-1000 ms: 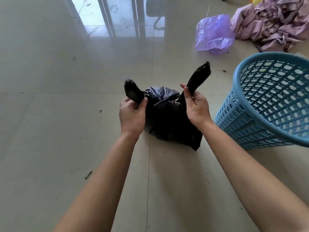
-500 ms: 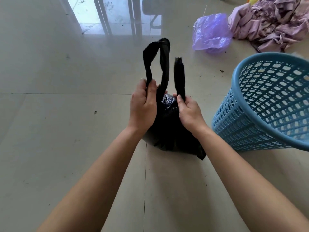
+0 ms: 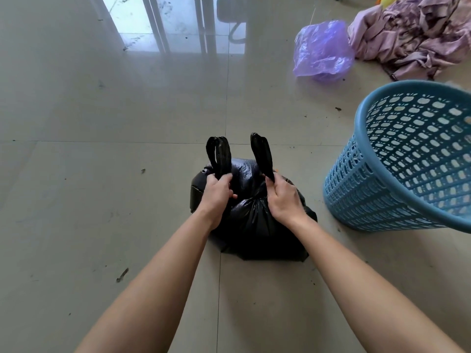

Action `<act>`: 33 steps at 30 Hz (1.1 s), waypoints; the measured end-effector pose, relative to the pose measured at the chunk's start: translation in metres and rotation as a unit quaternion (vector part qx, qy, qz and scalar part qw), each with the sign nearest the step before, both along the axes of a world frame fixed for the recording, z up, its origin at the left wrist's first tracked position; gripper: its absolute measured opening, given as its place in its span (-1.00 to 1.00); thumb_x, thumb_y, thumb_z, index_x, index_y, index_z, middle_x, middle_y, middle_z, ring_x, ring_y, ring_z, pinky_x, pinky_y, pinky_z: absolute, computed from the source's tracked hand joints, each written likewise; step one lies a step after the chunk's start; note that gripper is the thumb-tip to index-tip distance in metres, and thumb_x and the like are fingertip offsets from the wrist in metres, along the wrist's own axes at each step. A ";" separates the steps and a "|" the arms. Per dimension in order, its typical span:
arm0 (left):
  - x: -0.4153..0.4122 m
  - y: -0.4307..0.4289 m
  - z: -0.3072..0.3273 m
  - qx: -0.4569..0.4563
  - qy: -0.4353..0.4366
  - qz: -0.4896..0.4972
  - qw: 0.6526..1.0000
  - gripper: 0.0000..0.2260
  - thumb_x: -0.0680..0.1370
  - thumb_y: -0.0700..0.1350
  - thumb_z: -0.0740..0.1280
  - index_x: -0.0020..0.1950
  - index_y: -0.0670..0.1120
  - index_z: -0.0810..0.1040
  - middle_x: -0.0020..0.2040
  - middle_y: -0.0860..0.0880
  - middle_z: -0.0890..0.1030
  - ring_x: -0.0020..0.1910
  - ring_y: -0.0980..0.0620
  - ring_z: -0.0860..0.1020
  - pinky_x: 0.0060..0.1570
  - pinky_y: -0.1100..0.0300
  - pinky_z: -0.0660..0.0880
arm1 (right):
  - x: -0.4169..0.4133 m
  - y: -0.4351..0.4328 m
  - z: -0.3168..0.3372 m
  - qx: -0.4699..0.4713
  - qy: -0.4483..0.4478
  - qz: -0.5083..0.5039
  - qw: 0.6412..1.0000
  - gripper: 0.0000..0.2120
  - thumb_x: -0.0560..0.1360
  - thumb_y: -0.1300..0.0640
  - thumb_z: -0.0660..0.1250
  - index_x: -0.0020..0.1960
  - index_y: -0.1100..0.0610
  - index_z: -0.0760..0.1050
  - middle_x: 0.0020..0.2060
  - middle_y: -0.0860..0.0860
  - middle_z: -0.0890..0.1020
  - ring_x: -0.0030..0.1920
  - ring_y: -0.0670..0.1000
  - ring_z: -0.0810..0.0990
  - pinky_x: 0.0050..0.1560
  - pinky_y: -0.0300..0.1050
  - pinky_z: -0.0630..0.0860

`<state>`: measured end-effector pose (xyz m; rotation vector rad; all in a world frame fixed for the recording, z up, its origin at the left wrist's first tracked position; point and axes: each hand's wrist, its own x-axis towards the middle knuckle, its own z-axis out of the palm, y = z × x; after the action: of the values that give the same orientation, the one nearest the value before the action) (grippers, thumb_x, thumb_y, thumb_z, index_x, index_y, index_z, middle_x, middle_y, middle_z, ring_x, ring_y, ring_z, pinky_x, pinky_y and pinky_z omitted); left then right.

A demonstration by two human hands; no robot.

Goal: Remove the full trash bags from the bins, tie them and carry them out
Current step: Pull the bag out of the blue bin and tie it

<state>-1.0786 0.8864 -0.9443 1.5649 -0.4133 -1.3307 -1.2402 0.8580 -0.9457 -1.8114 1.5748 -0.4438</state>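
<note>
A full black trash bag (image 3: 257, 225) sits on the tiled floor in the middle of the view. My left hand (image 3: 216, 193) is closed on the bag's left handle loop, which sticks up above my fist. My right hand (image 3: 283, 197) is closed on the right handle loop, also standing upright. The two loops are apart, and the bag's neck is bunched between my hands. A blue perforated plastic bin (image 3: 407, 159) stands tilted just to the right of the bag.
A crumpled purple plastic bag (image 3: 322, 50) lies on the floor at the back right. Beside it is a heap of mauve cloth (image 3: 413, 34). Small bits of debris dot the tiles. A glass door's reflection shows at the top.
The handle loops were pulled wide apart, then brought together and held high. Now both hands sit lower and closer to me, with the loops shorter above my fists.
</note>
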 end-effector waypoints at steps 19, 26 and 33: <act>0.032 -0.002 0.063 -0.111 0.116 -0.168 0.973 -0.78 0.66 0.03 0.23 0.01 -0.09 0.55 -0.37 0.01 0.29 -0.44 0.09 0.32 -0.28 0.15 0.46 | -0.007 -0.020 0.054 0.072 -0.131 0.168 0.974 -0.77 0.58 0.02 0.37 0.21 0.06 0.56 -0.23 -0.02 0.63 -0.26 -0.11 0.56 -0.19 -0.23 0.45; 0.037 -0.001 0.063 -0.139 0.220 -0.147 0.954 -0.87 0.61 -0.10 0.35 -0.05 -0.16 0.51 -0.31 -0.02 0.29 -0.38 0.09 0.33 -0.28 0.17 0.44 | -0.011 -0.006 0.054 0.172 -0.375 -0.014 0.911 -0.89 0.55 0.18 0.41 0.02 0.20 0.66 -0.13 0.06 0.74 -0.15 -0.05 0.68 0.00 -0.18 0.63; 0.036 -0.002 0.071 -0.069 0.116 -0.204 0.970 -0.85 0.66 -0.32 0.18 0.19 -0.30 0.48 -0.13 -0.16 0.59 -0.24 0.01 0.55 -0.23 0.20 0.55 | -0.007 -0.008 0.067 0.185 -0.489 -0.039 0.852 -0.89 0.59 0.13 0.37 0.01 0.13 0.65 -0.16 0.02 0.70 -0.19 -0.06 0.65 -0.12 -0.24 0.59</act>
<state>-1.0428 0.8845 -0.8728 1.2296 -0.6896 -1.7373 -1.2469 0.8505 -0.8787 -0.9377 0.9035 -0.8589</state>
